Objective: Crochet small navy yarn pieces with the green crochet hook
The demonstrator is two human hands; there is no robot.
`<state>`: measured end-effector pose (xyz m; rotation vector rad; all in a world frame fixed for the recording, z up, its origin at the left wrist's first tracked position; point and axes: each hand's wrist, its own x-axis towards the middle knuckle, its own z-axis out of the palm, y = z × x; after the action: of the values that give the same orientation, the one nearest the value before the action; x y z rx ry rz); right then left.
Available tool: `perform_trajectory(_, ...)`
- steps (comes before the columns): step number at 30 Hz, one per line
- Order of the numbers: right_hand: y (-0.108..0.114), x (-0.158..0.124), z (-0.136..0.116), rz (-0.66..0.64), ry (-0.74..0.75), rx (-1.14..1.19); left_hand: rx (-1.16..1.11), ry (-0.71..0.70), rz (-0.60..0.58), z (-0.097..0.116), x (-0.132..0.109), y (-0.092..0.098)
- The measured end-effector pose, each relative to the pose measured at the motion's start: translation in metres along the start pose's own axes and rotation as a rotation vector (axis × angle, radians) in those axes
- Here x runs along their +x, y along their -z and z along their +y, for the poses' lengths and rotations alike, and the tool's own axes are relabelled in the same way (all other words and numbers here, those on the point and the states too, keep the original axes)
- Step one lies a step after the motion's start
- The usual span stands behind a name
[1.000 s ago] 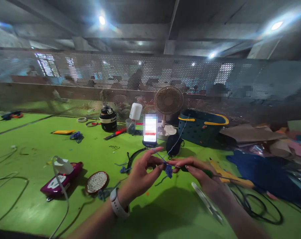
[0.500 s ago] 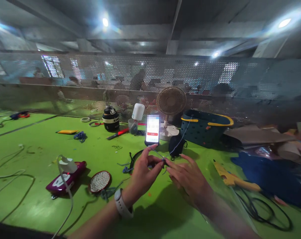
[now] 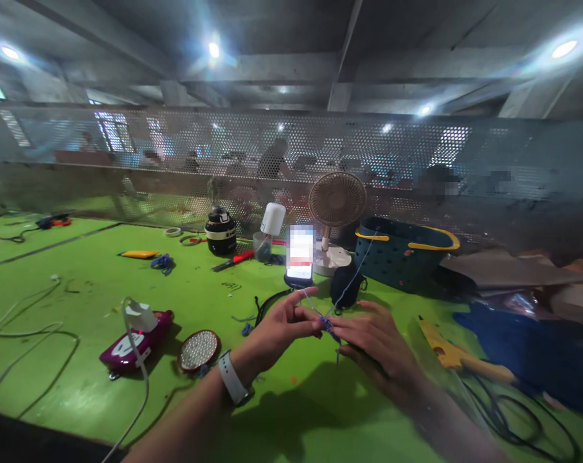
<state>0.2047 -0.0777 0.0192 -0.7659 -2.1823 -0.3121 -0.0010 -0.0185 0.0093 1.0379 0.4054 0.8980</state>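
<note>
My left hand (image 3: 282, 326), with a white watch on its wrist, pinches a small blue crochet piece (image 3: 328, 324) between thumb and fingers. My right hand (image 3: 374, 341) meets it from the right, fingers curled round what looks like a crochet hook, mostly hidden. A thin blue yarn strand (image 3: 349, 281) runs up from the piece toward the dark blue basket (image 3: 407, 256). A lit phone (image 3: 301, 256) stands propped just beyond my hands, next to a dark pouch (image 3: 345, 287).
On the green table: a purple device with a white plug (image 3: 135, 333), a round beaded mirror (image 3: 198, 350), a small fan (image 3: 337, 204), a black jar (image 3: 220, 230), a white bottle (image 3: 272, 222), a yellow glue gun (image 3: 449, 354), blue cloth (image 3: 522, 341), cables. A perforated metal screen (image 3: 175, 161) closes the back.
My hands have shifted slightly right and up in view as my head turned. The right hand turned over the crochet piece, which shows again between the fingertips.
</note>
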Motion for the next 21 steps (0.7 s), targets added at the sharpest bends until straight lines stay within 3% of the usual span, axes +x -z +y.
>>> perform_trajectory(8, 0.009, 0.006, 0.001, 0.037, -0.006, 0.034, 0.099, -0.011, 0.031, 0.007, 0.003, 0.008)
perform_trajectory(12, 0.011, 0.006, 0.0, 0.054, -0.108, 0.156, 0.11, -0.017, 0.045, 0.009, 0.003, 0.009)
perform_trajectory(16, 0.011, -0.002, 0.002, 0.149, -0.423, 0.365, 0.101, -0.038, 0.025, 0.01, 0.001, 0.004)
perform_trajectory(21, -0.003, -0.014, 0.011, 0.321, -0.811, 0.797, 0.123, -0.051, 0.007, 0.014, -0.004, -0.005)
